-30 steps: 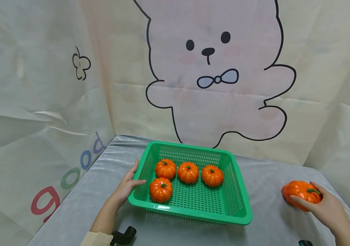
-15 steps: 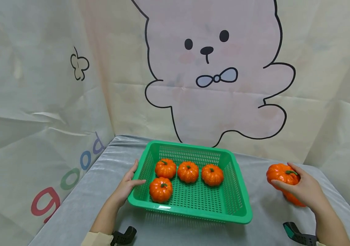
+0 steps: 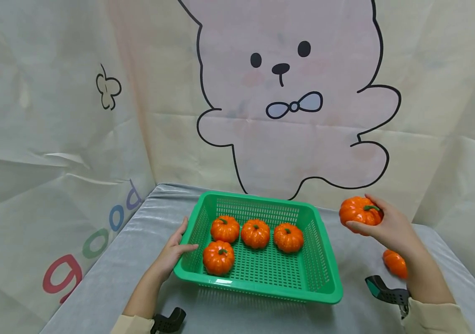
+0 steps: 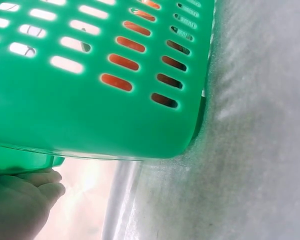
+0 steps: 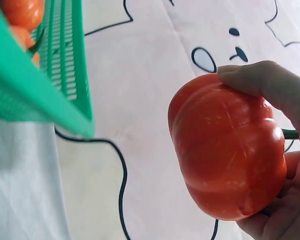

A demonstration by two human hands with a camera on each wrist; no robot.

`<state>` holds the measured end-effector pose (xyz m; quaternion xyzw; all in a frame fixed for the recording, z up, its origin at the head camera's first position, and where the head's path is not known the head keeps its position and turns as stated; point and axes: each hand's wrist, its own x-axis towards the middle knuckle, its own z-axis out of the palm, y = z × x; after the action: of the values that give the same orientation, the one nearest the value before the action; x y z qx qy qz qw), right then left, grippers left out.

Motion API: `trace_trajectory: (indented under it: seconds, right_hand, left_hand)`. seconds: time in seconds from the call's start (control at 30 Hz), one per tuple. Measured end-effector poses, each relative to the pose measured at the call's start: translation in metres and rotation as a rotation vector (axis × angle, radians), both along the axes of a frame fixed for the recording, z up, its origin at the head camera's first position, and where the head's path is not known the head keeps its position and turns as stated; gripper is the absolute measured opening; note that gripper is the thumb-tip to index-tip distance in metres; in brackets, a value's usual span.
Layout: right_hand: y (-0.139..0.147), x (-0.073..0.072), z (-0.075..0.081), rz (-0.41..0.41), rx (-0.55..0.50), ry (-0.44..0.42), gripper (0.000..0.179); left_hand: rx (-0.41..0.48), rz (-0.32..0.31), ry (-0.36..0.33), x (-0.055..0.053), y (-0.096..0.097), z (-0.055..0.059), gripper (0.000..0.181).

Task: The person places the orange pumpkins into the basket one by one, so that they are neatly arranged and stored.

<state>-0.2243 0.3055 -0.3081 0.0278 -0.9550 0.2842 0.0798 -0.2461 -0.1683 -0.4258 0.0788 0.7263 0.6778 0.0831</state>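
Observation:
My right hand [image 3: 397, 228] holds a small orange pumpkin [image 3: 358, 214] with a green stem, raised above the table to the right of the basket. In the right wrist view the thumb lies across one side of the pumpkin [image 5: 225, 150] and the fingers curl behind it. My left hand [image 3: 169, 255] grips the left rim of a green plastic basket [image 3: 262, 293], thumb over the edge and fingers outside. Inside the basket sit several pumpkins [image 3: 256, 234], toward its left and back. Another pumpkin [image 3: 395, 263] lies on the table, partly hidden by my right forearm.
Grey cloth [image 3: 358, 260] covers the table. A printed backdrop [image 3: 296, 153] with a bear drawing rises behind it, and more printed sheeting [image 3: 61, 153] stands along the left. Black straps [image 3: 387, 291] sit at both wrists.
My right hand has lifted the pumpkin off the table and moved it left and up toward the basket, exposing the other pumpkin behind. My left hand and the basket stay put.

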Motion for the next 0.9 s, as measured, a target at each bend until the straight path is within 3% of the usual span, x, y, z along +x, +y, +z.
trace_trajectory:
  seconds: [0.33,0.9]
  right_hand:
    - [-0.049,-0.018,0.014,0.161,-0.03,0.089,0.083]
    - [-0.108,-0.039,0.0,0.348,-0.027,0.059,0.087]
  left_hand:
    - [0.01,0.003,0.014,-0.001,0.0,-0.004,0.085]
    - [0.005,-0.016,0.028,0.002,0.0,-0.001,0.085]
